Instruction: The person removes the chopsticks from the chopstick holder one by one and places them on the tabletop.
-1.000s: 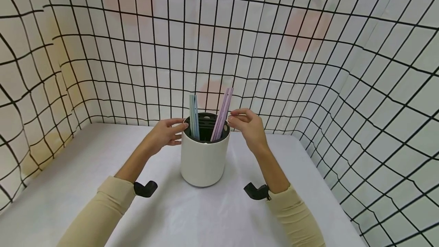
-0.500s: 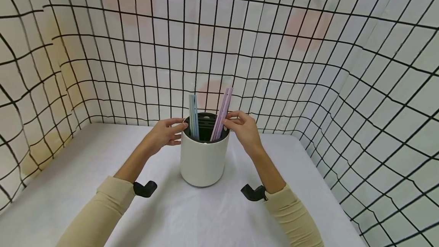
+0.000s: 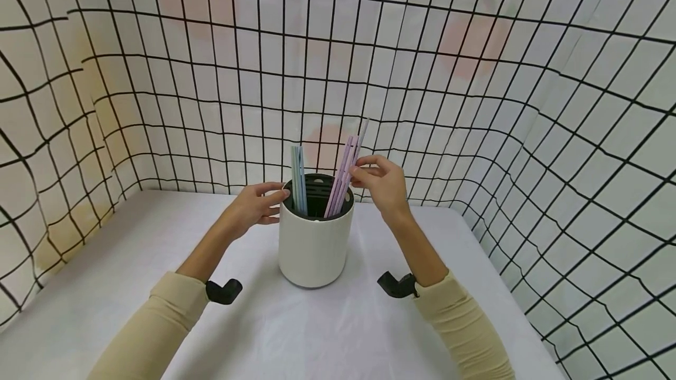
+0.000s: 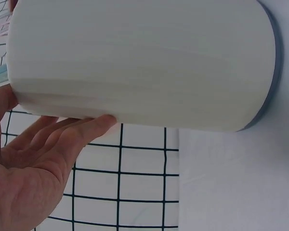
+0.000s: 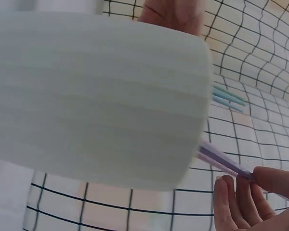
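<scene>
A purple stick [image 3: 362, 136] rose in the right grip [image 3: 384, 185].

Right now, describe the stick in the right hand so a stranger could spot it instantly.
In the head view, a round white container stands on the white table. Pale bluish sticks rise from its left side, purple sticks lean at its right. Yours is the lilac stick pinched by the right hand, its tip higher than every neighbour's.

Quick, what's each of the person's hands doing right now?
Left hand: open, fingers touching the side of the white holder.
Right hand: closed, pinching a purple stick between thumb and fingers.
</scene>
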Tool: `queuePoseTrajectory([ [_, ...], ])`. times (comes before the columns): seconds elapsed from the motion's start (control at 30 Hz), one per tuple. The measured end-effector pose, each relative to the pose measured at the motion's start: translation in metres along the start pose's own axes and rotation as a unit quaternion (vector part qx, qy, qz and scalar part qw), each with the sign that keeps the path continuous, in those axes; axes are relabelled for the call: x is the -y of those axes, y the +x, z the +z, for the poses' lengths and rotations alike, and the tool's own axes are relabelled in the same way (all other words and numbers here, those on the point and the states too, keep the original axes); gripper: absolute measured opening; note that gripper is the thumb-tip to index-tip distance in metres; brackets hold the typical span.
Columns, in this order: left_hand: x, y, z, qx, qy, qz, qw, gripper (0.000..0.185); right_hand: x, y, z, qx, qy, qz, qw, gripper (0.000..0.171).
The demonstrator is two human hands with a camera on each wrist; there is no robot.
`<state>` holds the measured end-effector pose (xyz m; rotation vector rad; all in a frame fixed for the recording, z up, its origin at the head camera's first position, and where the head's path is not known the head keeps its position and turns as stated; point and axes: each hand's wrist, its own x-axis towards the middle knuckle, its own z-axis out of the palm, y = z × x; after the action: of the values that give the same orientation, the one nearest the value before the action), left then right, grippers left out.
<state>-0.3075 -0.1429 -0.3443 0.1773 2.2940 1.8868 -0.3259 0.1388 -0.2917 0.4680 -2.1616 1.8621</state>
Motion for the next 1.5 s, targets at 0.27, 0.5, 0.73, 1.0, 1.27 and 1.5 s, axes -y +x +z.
queuePoseTrajectory([
  [0.27, 0.0, 0.001, 0.002, 0.0, -0.003, 0.0, 1.0, 0.066, 0.053, 0.016, -0.03, -0.029, 0.083, -0.032, 0.996, 0.019],
  [0.5, 0.002, 0.001, 0.001, 0.002, 0.0, 0.004, 1.0, 0.067, 0.08, 0.025, -0.065, -0.05, 0.095, -0.032, 0.994, 0.022],
  [0.73, 0.003, 0.0, -0.002, 0.008, -0.007, 0.012, 0.9999, 0.069, 0.057, 0.026, -0.097, -0.057, 0.063, 0.024, 0.996, 0.032],
  [1.0, 0.004, 0.001, -0.002, 0.008, -0.01, 0.013, 0.9998, 0.068, -0.003, 0.021, -0.137, -0.055, -0.017, 0.112, 0.992, 0.04],
  [1.27, 0.007, 0.0, -0.004, 0.005, -0.002, 0.008, 1.0, 0.068, -0.068, 0.009, -0.178, -0.039, -0.083, 0.203, 0.975, 0.049],
  [1.5, 0.006, 0.002, -0.003, 0.008, -0.008, 0.013, 0.9999, 0.067, -0.118, -0.012, -0.215, -0.016, -0.112, 0.262, 0.958, 0.049],
])
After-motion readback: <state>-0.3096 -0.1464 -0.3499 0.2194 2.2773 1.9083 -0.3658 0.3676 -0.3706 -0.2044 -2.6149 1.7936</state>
